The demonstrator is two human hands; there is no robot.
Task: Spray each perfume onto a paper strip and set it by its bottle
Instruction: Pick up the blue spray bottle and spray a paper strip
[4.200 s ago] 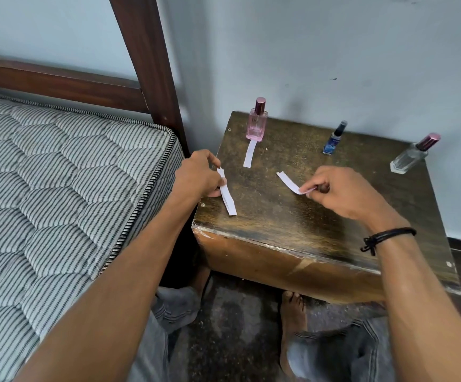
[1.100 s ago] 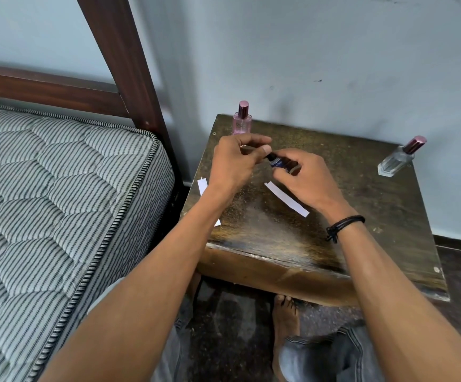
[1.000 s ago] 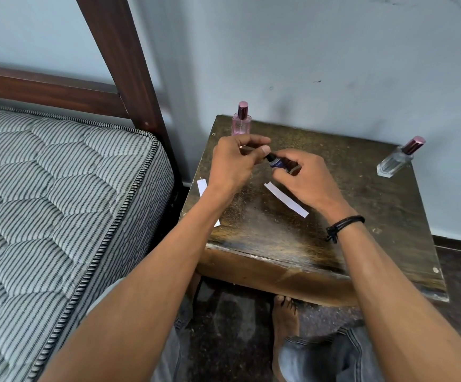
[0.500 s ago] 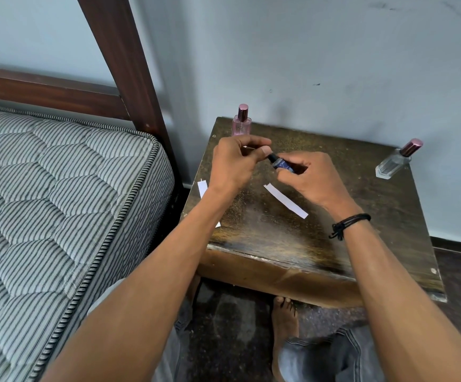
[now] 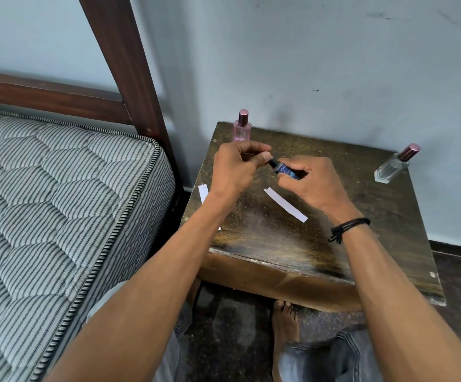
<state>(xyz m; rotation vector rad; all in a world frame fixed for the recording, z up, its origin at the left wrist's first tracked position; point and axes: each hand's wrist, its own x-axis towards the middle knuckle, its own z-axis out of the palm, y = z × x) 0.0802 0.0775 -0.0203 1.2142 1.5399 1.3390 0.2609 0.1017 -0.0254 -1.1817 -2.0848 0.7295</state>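
Observation:
Over the middle of a dark wooden side table (image 5: 383, 230), my right hand (image 5: 310, 186) grips a small blue perfume bottle (image 5: 286, 169) tilted toward the left. My left hand (image 5: 236, 168) pinches the bottle's black cap end between thumb and fingers. One white paper strip (image 5: 285, 204) lies flat just below my right hand. Another strip (image 5: 203, 192) lies near the table's left edge, partly hidden by my left forearm. A pink bottle (image 5: 241, 127) stands at the back left corner. A clear bottle (image 5: 394, 167) with a dark pink cap stands at the back right.
A bed with a striped mattress (image 5: 44, 202) and a dark wooden post (image 5: 124, 64) is close on the left. The table stands against a pale wall (image 5: 334, 64). My bare foot (image 5: 284, 321) and jeans show below the table's front edge.
Four seconds ago each hand held a paper strip and the blue bottle stood at the back. Now both hands hold the bottle; over the last second they barely moved.

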